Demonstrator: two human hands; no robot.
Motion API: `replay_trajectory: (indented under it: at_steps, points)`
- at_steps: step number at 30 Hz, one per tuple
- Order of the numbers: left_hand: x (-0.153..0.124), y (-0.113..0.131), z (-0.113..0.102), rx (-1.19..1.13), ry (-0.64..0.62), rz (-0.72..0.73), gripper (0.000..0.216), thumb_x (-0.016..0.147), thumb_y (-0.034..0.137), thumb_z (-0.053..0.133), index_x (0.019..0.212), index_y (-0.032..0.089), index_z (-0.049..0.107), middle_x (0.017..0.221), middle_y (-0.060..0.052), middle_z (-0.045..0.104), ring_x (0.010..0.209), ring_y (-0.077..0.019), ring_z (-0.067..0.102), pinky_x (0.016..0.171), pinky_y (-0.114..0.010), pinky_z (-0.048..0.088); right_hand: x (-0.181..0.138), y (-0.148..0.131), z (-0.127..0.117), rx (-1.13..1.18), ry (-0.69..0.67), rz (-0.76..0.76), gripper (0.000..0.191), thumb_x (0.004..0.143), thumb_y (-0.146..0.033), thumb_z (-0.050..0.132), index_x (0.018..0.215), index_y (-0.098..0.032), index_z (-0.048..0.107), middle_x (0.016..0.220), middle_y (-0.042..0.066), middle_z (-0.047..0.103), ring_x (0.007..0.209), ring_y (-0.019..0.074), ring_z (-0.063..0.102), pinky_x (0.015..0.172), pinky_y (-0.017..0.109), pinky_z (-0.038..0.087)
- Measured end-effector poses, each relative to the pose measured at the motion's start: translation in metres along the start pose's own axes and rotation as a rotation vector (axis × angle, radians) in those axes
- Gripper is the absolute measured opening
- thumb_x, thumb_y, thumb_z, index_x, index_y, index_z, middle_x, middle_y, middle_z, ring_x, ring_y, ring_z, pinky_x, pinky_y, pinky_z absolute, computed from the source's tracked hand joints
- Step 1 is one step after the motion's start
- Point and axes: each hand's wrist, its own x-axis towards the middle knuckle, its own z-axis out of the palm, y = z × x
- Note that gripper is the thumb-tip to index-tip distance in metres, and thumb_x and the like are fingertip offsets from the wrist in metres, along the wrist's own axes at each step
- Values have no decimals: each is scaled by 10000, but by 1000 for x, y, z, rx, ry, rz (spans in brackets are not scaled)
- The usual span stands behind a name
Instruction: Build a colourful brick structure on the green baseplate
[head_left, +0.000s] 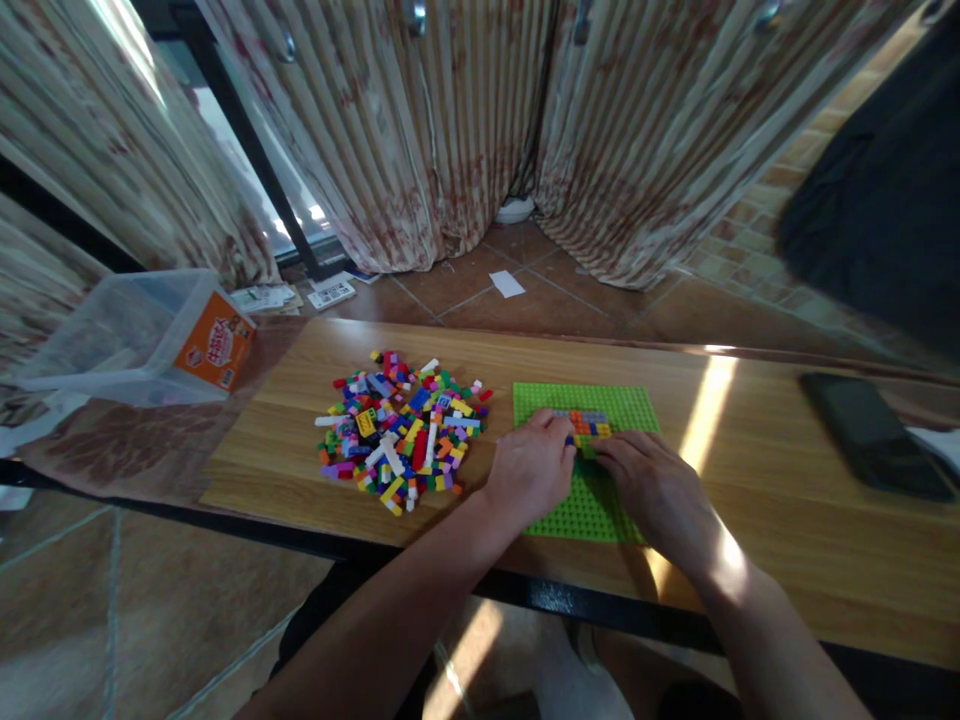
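Note:
A green studded baseplate [615, 515] lies on the wooden table. Near its middle, a small block of building bricks [589, 420] in grey, orange, blue and yellow is fixed in rows. My left hand [531, 465] is closed at the left side of these bricks, its fingertips bent down against them. From the right, my right hand [654, 487] reaches in with curled fingers at the lower right edge of the block. Whatever lies between the fingertips is too small and covered to make out. Left of the plate spreads a heap of loose, many-coloured bricks [409, 430].
A clear plastic box [135, 340] with an orange label stands at the far left. A dark phone [874, 430] rests on the table [757, 500] at the right. Curtains hang behind, and a sheet of paper [507, 284] lies on the tiled floor.

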Motion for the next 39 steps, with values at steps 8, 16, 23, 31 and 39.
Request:
replay_trajectory:
  at_steps: [8,16,23,31,39]
  points:
    - [12,3,-3,107,-57,-49,205,891,253,533,1075,178,582,1085,-65,599,887,-197,619,742,-320,514,3,5,-11,230,128,189,259,953,-295,434,973,-202,675,890,87,681,839,226,631,767,400,523]
    - [14,1,1,112,-18,-5,207,907,242,516,1076,214,632,1055,-37,614,880,-180,617,717,-294,491,3,-2,-5,360,86,304,223,931,-290,464,946,-205,669,914,82,691,847,222,649,769,391,529]
    - [15,0,5,111,-32,4,224,924,251,475,975,194,685,1022,-46,631,849,-175,624,665,-283,472,3,-4,-1,361,77,287,229,942,-287,446,947,-214,663,904,77,685,852,220,643,780,392,527]
    - [15,1,8,77,-12,-16,227,917,230,480,959,185,698,1016,-47,636,863,-169,622,699,-282,487,5,-3,-1,325,78,244,238,937,-273,443,946,-209,672,908,87,692,849,226,646,771,405,533]
    - [6,-5,6,35,-50,38,283,963,252,394,1082,196,645,1110,-54,589,851,-164,618,744,-301,518,6,1,0,315,73,266,238,935,-300,455,971,-216,675,928,78,695,871,222,657,783,401,537]
